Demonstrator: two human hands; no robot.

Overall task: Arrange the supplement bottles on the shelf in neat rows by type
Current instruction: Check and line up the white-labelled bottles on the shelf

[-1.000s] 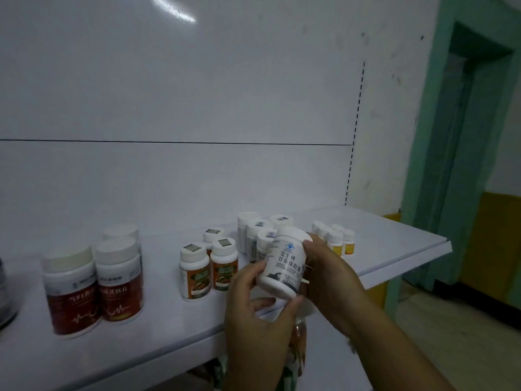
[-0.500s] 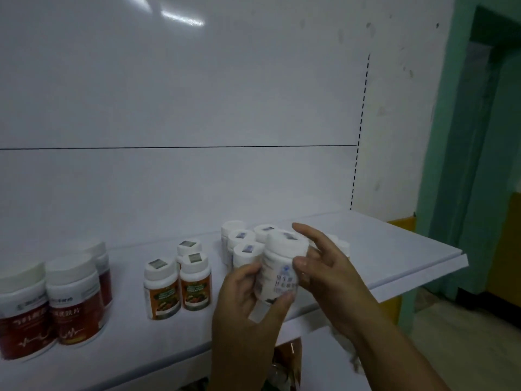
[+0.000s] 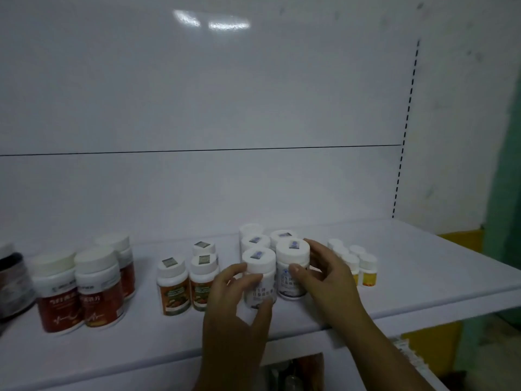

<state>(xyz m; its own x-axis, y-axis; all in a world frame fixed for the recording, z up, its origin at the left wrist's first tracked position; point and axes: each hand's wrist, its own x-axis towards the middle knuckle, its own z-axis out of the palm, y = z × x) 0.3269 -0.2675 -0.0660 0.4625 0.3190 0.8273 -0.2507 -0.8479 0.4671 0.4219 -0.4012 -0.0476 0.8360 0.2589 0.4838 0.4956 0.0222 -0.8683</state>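
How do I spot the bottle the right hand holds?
On the white shelf, find the middle cluster of white-labelled bottles with blue-stickered caps. It is the front-right bottle, gripped by the right hand; its front-left twin is in the left hand.

White back panel (image 3: 197,94) with light glare (image 3: 222,24), speckled white wall (image 3: 456,108), green door frame (image 3: 504,193) at right

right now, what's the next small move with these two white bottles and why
Probably draw the front-right white bottle, gripped by the right hand, slightly forward: it stands a little behind the front-left white bottle in the left hand, so the row's front isn't level.
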